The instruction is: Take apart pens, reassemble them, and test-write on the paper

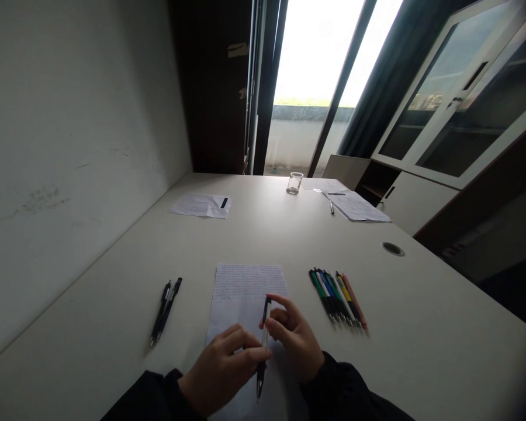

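Note:
My left hand (221,371) and my right hand (294,336) both grip one black and silver pen (263,339) over a handwritten sheet of paper (245,289) on the white table (421,327). The pen points toward me, its tip near the table's front. My left fingers pinch its lower barrel. My right fingers hold its upper part. A row of several coloured pens (338,297) lies right of the sheet. Two black pens (165,311) lie to its left.
At the back stand a small glass jar (294,182), more written papers (355,204) with a pen on them, and a folded sheet (202,205). A cable hole (393,249) sits at the right. A wall runs along the left, a glass-door cabinet (464,99) along the right.

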The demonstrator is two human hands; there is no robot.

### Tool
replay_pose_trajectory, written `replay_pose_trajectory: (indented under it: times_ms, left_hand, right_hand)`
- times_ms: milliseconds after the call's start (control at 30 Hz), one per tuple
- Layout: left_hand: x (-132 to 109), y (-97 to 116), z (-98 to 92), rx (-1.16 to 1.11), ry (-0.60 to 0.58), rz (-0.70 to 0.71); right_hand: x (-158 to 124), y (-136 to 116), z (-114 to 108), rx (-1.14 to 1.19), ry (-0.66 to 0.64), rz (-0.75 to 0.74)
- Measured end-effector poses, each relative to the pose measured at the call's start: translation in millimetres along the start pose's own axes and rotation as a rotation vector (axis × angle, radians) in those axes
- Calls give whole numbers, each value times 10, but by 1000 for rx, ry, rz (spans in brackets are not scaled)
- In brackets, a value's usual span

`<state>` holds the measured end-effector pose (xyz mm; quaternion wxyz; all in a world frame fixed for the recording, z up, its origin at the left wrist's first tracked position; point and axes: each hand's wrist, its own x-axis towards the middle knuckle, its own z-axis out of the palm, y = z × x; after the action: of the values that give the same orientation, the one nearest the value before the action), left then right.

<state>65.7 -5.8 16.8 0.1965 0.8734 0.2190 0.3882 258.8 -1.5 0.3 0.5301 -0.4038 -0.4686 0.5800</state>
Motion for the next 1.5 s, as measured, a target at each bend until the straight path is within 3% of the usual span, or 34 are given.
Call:
replay_pose_trajectory:
  times_ms: [233,400,633,833,1200,1500]
  left_hand:
    - [102,125,-180,210,113,112]
    - [70,19,-326,346,25,168]
    - [13,-134,-360,506,-87,12]
    - [12,-117,-329,501,-142,1]
    - [36,-70,-302,462,-170,-5]
    - [3,-54,-278,384,-252,-21]
  right_hand:
    - [-56,-16,68,46,-75,-5]
    - [-91,-6,57,-42,-82,-98]
    - [-159,-151,84,-439,-243,-152]
    - [-219,-103,155,-789,-142,-310]
    - [-253,-113,195,-997,-77,-464]
    - [-233,-122,126,-1167,-131,-542]
